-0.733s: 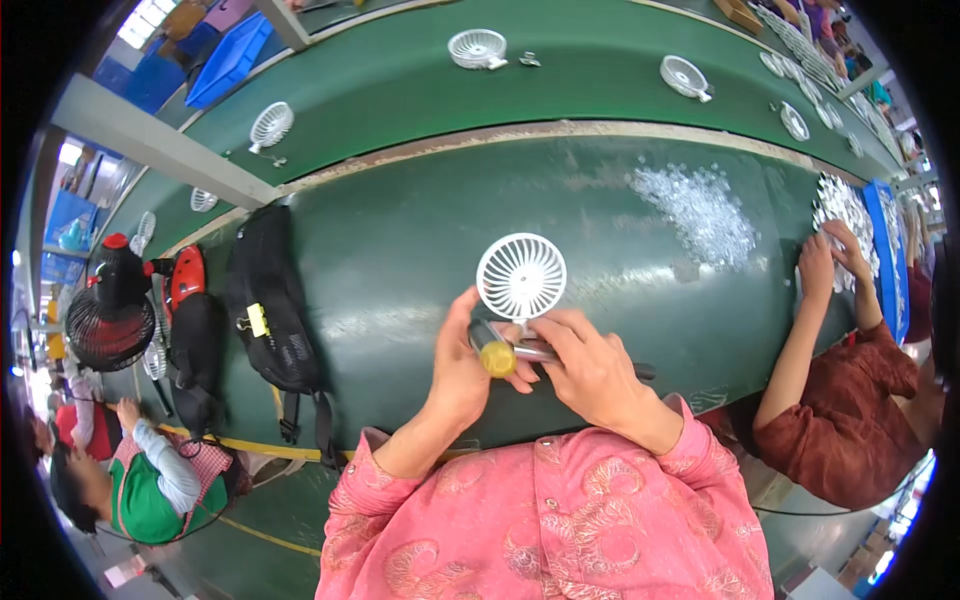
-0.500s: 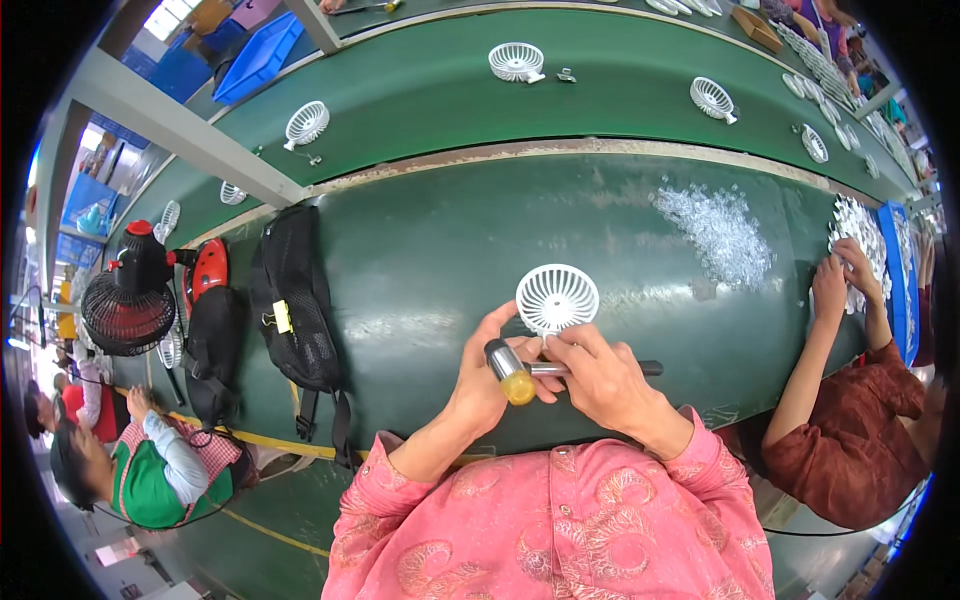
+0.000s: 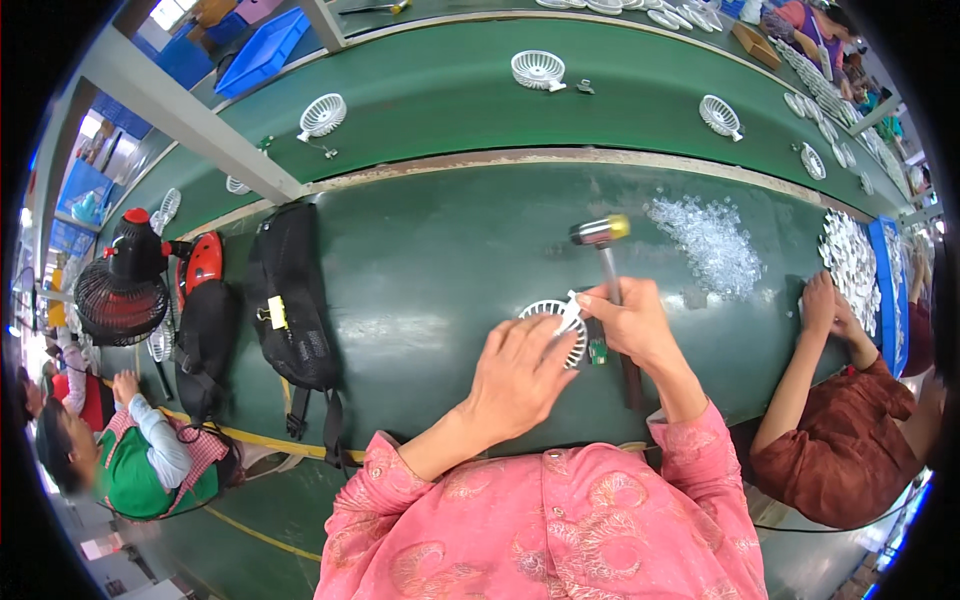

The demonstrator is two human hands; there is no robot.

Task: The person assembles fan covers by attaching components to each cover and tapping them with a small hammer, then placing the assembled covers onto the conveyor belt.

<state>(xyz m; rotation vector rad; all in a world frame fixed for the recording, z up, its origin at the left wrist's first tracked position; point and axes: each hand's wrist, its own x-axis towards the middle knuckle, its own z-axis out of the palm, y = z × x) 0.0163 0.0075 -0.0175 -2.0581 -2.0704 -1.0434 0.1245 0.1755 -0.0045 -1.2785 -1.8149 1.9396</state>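
My left hand (image 3: 515, 382) lies over a round white slatted fan housing (image 3: 537, 309), its fingers wrapped across the ribs and hiding much of them. The housing's short white neck (image 3: 571, 314) points up and right. My right hand (image 3: 637, 325) pinches the end of that neck. It also keeps hold of a hammer, whose dark handle (image 3: 632, 385) runs through the hand toward me. The hammer head (image 3: 600, 231), silver with a yellow face, points away from me. A small green circuit board (image 3: 598, 351) shows just below my right fingers.
Clear small parts (image 3: 708, 245) are heaped at the right, near white pieces (image 3: 848, 265) and a blue tray (image 3: 888, 290). A co-worker's hands (image 3: 828, 305) are there. A black backpack (image 3: 290, 320) and black-red fan (image 3: 122, 295) stand left. The green belt (image 3: 430, 115) carries fan housings.
The hammer has swung from lying crosswise to pointing away from me. The housing has turned, neck to the upper right, and come nearer; my left hand now covers it. Belt housings have shifted right.
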